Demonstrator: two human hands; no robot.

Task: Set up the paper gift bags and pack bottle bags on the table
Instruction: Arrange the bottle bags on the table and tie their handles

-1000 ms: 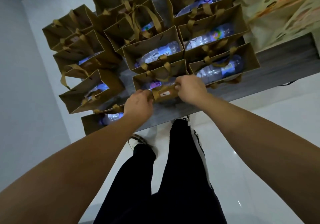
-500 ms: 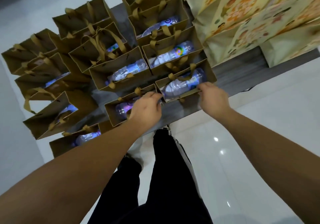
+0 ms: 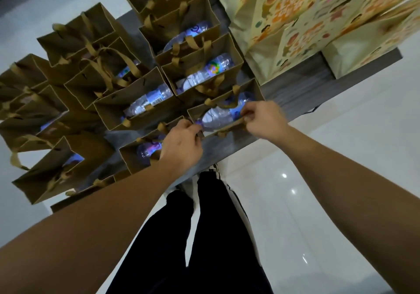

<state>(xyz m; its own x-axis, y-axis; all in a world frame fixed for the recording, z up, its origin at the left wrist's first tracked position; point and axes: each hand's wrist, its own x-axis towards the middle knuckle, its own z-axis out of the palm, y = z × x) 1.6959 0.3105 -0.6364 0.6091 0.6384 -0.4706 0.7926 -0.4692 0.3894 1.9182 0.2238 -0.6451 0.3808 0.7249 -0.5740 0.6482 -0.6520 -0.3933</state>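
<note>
While bent over the table's (image 3: 302, 93) near edge, both hands at one brown paper bag (image 3: 229, 121).
Left hand (image 3: 180, 145) curled, pinching the bag's near-left corner; right hand (image 3: 263, 118) curled, pinching its near rim by the handle. Water bottle (image 3: 223, 115) lying inside, bag standing at the near edge beside other filled brown bags (image 3: 134, 103).

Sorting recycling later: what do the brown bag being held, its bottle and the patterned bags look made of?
Brown bag: matte kraft paper, by its creased stiff walls, with flat ribbon-like handles. Bottle: clear glossy plastic, ribbed and see-through. Patterned bags: probably printed paper or non-woven fabric; too blurred to tell.
</note>
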